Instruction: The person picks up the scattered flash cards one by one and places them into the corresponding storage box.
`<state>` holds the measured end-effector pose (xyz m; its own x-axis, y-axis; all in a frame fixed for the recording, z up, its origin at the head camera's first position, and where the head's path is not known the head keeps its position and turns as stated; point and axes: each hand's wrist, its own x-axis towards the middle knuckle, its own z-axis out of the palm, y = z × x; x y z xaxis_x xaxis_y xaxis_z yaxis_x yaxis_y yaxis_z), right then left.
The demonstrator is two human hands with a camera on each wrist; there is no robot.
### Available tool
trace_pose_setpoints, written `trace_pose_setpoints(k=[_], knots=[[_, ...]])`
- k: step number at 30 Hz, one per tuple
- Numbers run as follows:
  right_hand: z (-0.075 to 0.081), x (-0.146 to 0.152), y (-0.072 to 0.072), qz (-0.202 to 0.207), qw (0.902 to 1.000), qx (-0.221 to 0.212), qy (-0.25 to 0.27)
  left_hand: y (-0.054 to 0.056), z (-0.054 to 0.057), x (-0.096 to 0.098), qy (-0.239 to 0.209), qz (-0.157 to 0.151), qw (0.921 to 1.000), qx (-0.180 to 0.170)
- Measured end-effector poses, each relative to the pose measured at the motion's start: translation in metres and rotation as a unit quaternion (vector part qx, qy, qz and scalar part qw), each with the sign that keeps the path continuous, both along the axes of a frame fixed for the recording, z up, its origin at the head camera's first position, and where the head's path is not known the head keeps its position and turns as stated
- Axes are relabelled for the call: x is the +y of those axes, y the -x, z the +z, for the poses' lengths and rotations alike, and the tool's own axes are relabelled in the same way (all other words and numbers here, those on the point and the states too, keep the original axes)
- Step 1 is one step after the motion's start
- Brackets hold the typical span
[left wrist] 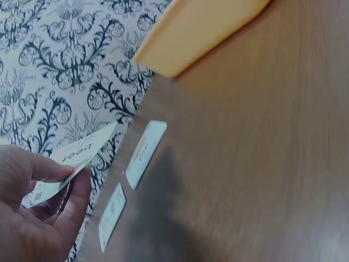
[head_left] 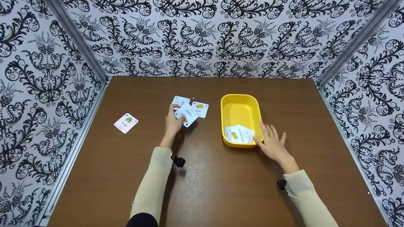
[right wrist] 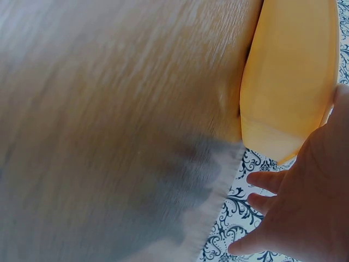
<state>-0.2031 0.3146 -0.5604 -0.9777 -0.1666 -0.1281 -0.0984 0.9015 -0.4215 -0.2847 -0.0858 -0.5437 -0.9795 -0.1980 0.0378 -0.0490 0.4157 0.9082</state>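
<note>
My left hand (head_left: 173,123) pinches a white card (head_left: 187,114) printed "beef" between thumb and fingers. In the left wrist view the beef card (left wrist: 82,153) is raised off the table, tilted. Two other white cards lie just beyond it: one card (head_left: 180,100) partly covered by the held card, and a card with a yellow picture (head_left: 202,108) to its right. My right hand (head_left: 274,144) is at the near right corner of a yellow tub (head_left: 241,145), thumb at the rim and fingers spread along the outside. Several white cards (head_left: 241,134) lie in the tub's near end.
A pink card with a green picture (head_left: 126,123) lies alone at the left of the brown table (head_left: 208,189). Patterned walls (head_left: 195,37) with metal frame posts (head_left: 79,41) enclose the table at the back and both sides.
</note>
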Motion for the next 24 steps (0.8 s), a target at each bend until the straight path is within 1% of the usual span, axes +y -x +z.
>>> trace_pose_setpoints(k=[5,13,21,24], knots=[[0.000,0.000,0.000,0.000,1.0000,-0.002,0.000,0.000,0.007,0.011,0.002,-0.012,0.9999,0.011],[0.001,-0.001,-0.001,0.003,1.0000,0.005,0.008,-0.001,0.016,0.032,-0.011,-0.033,0.9990,0.027],[0.001,-0.001,-0.001,0.002,0.9999,0.004,0.012,-0.003,0.020,0.056,-0.039,-0.072,0.9957,0.044],[0.001,-0.001,-0.001,0.002,0.9999,0.003,0.011,-0.003,0.021,0.065,-0.029,-0.083,0.9950,0.048]])
